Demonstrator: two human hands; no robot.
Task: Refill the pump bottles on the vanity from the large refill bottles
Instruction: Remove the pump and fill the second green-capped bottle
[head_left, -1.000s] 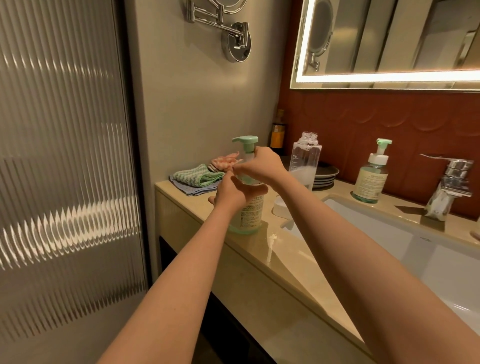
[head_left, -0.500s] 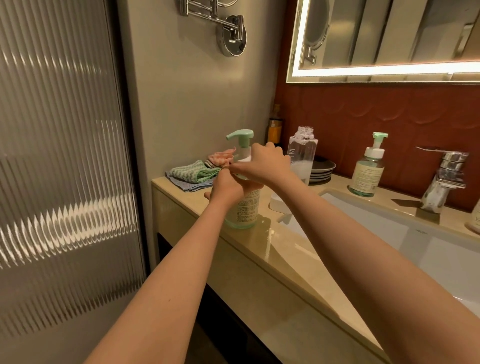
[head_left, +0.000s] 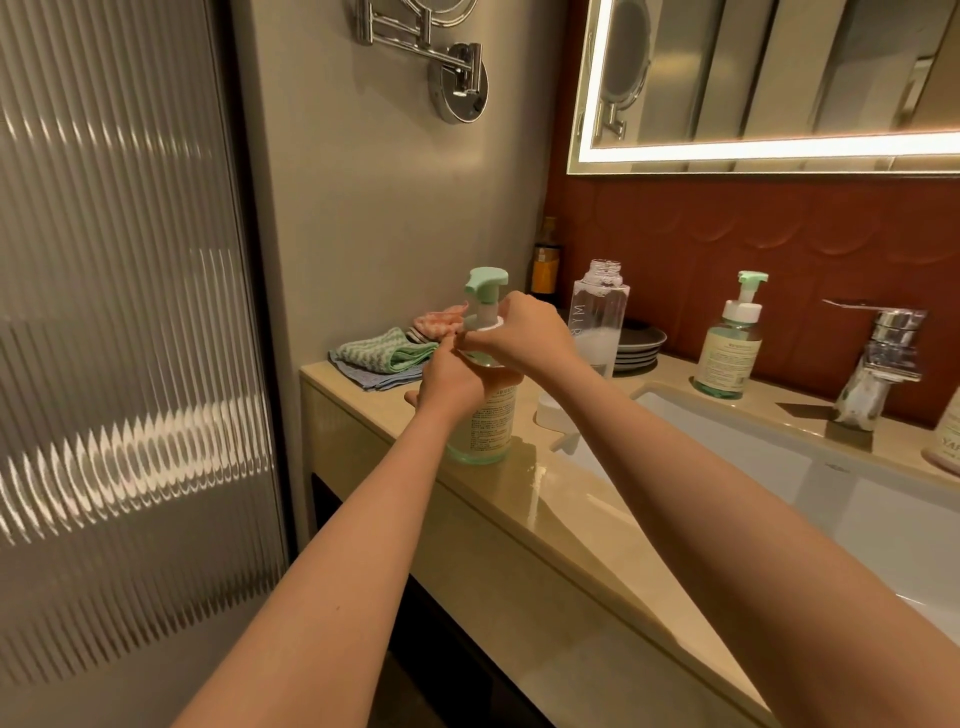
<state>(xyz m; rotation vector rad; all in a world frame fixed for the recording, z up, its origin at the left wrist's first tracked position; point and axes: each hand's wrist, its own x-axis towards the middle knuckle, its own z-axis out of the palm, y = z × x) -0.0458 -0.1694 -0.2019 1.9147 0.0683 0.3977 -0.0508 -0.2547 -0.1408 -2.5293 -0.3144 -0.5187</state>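
Note:
A pale green pump bottle (head_left: 483, 431) with a mint pump head (head_left: 485, 286) stands near the front left of the vanity top (head_left: 561, 499). My left hand (head_left: 449, 382) grips the bottle's body just below its shoulder. My right hand (head_left: 519, 332) is curled round the white pump collar at the neck. Behind them stands a clear refill bottle (head_left: 597, 322) with no cap on, a little white liquid at its bottom. A second green pump bottle (head_left: 730, 348) stands by the red wall behind the sink.
Folded cloths (head_left: 384, 356) lie at the counter's left end, stacked dark plates (head_left: 639, 345) behind the refill bottle. A white cap (head_left: 550, 410) sits by the sink (head_left: 779, 467). The chrome tap (head_left: 878, 358) is at right, a ribbed glass door (head_left: 119, 364) at left.
Both hands stay on the same bottle. My right hand has shifted round the pump collar and the pump head's spout now points a little differently. The camera has moved slightly.

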